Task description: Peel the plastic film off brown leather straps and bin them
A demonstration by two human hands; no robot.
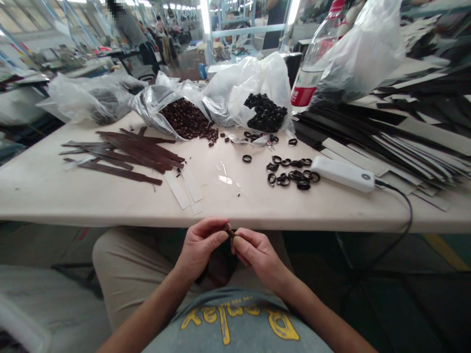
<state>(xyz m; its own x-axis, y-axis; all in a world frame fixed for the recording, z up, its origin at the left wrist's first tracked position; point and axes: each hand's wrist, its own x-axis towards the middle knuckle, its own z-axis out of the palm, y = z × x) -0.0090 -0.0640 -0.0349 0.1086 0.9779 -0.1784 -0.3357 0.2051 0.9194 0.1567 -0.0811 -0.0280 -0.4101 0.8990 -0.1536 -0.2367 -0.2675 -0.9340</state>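
Just below the table's front edge, my left hand (pixel 200 246) and my right hand (pixel 258 251) meet. Between their fingertips is a small dark brown piece (pixel 230 231), apparently a leather loop, mostly covered by the fingers. Both hands are closed in a pinch on it. On the table ahead lie brown leather strips (pixel 136 152) in a loose pile to the left. Several black loops (pixel 294 176) are scattered to the right, with one black loop (pixel 247 158) lying apart nearer the middle.
Open plastic bags hold small brown pieces (pixel 186 117) and black loops (pixel 267 113). White strips (pixel 177 190) lie by the brown pile. At right are a white corded device (pixel 342 174), a bottle (pixel 307 81) and stacked dark strips (pixel 368 132). The table edge (pixel 235 221) runs above my hands.
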